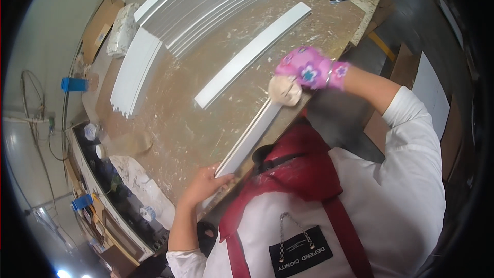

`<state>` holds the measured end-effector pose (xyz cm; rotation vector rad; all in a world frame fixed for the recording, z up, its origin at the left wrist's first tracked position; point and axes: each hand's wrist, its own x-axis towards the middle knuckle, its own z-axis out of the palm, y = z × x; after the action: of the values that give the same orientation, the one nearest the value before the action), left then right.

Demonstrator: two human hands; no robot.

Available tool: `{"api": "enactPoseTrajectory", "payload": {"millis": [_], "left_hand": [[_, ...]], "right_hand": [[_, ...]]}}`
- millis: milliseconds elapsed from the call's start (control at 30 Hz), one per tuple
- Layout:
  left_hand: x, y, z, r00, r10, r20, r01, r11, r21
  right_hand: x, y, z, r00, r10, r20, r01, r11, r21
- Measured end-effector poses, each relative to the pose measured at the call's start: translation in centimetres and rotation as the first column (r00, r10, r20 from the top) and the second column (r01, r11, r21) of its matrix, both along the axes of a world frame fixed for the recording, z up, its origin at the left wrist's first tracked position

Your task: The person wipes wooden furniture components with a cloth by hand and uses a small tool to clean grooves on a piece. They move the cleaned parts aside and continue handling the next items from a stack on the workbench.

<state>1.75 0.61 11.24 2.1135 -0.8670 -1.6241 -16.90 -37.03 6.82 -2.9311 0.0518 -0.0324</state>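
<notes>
A long white strip of moulding (250,136) lies along the near edge of the workbench (185,128). My left hand (206,183), bare, grips its near end. My right hand (307,68) wears a pink flowered glove and presses a pale round pad (284,91) onto the strip's far part. A second white strip (252,54) lies loose on the bench just beyond.
A stack of long white strips (206,2) covers the back of the bench, with a shorter stack (135,72) to its left. A wrapped white bundle (122,30) and cardboard (100,27) lie at the far left. Shelves with bottles and clutter (110,185) run below the bench's left side.
</notes>
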Motion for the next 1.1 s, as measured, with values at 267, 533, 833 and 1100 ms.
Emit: {"api": "enactPoseTrajectory", "payload": {"millis": [267,533,833,1100], "left_hand": [[2.0,4.3,1.3,0.658,0.424,-0.622,-0.513,0.858,0.043],[2.2,5.1,-0.3,0.587,0.407,-0.700,-0.542,0.840,0.034],[1.4,5.5,-0.9,0.602,0.349,-0.718,-0.520,0.854,-0.021],[1.3,6.1,-2.1,0.532,0.372,-0.760,-0.560,0.828,0.014]], "right_hand": [[-2.1,-2.8,1.1,0.823,-0.561,0.093,0.053,0.239,0.970],[1.2,4.6,-4.4,0.963,-0.236,0.130,-0.160,-0.112,0.981],[0.5,6.0,-2.8,0.881,-0.474,0.003,0.091,0.176,0.980],[0.6,7.2,-2.6,0.870,-0.488,-0.075,0.150,0.116,0.982]]}}
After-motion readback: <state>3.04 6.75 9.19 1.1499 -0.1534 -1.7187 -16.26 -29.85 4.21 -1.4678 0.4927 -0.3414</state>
